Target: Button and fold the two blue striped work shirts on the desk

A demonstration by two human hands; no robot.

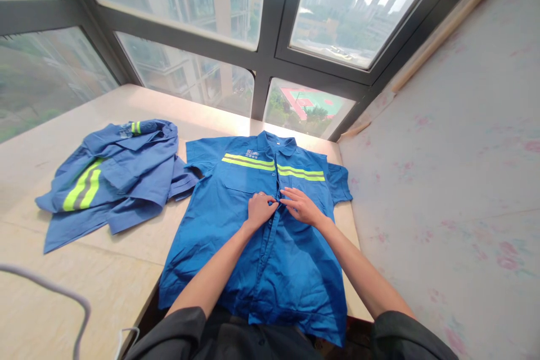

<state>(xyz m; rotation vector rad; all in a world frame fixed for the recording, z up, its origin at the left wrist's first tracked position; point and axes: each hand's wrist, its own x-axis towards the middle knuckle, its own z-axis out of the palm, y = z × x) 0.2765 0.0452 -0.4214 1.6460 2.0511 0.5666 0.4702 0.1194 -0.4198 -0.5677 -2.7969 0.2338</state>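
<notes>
A blue short-sleeved work shirt (236, 225) with yellow-green and grey reflective stripes lies front up, its collar toward the window. Its lower hem hangs over the near edge of the ledge. At the front placket, around mid-chest, my left hand (260, 209) has its fingers pinched on the placket edge. My right hand (301, 206) meets it from the other side, thumb and fingertips at the same edge, the other fingers stretched out. Whether a button is between the fingertips is too small to tell. Below the hands the placket runs down in loose folds.
On the left of the pale ledge (97, 278) lies a second blue striped garment (139, 180), crumpled. A grey cable (50, 288) curves in at the lower left. Dark-framed windows (261, 90) rise behind, and a flowered wall (439, 180) borders the right side.
</notes>
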